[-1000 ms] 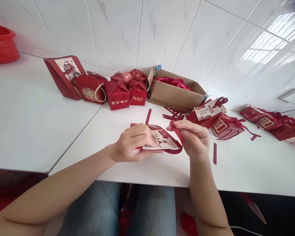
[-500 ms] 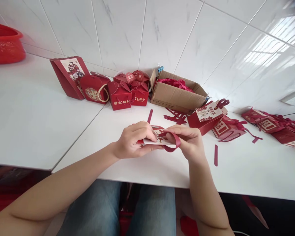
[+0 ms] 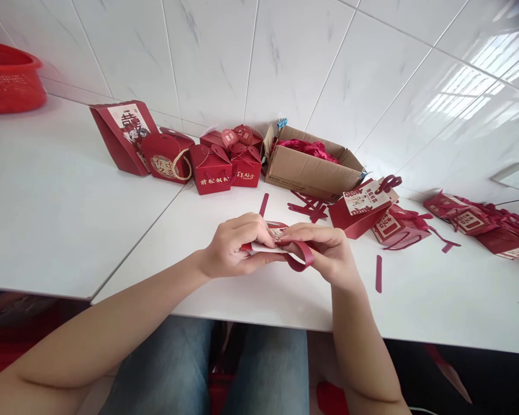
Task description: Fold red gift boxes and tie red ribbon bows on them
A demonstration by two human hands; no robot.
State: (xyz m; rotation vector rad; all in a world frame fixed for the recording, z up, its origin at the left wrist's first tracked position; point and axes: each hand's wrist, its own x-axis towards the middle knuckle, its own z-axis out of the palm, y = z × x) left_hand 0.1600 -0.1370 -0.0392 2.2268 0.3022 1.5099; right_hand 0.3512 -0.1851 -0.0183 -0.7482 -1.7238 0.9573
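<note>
Just above the table's front part, my left hand (image 3: 244,245) is closed on a small red gift box (image 3: 268,248) with a white printed panel, gripping it from the left. My right hand (image 3: 322,248) pinches a dark red strap (image 3: 301,257), which curls in a loop at the box's right end. Its fingertips press on the printed panel close to my left fingers. Both hands cover much of the box, and the strap's far end is hidden under the fingers.
A cardboard box (image 3: 311,178) of red ribbon stands against the wall. Loose dark red strips (image 3: 309,206) lie before it, with single strips nearby. Finished-looking red boxes (image 3: 211,170) stand left, others (image 3: 402,225) right. A red basket (image 3: 11,80) sits far left.
My right hand has shifted slightly left, its fingers now further over the printed panel. The strap loop has moved a little left with it. My left hand stays in place.
</note>
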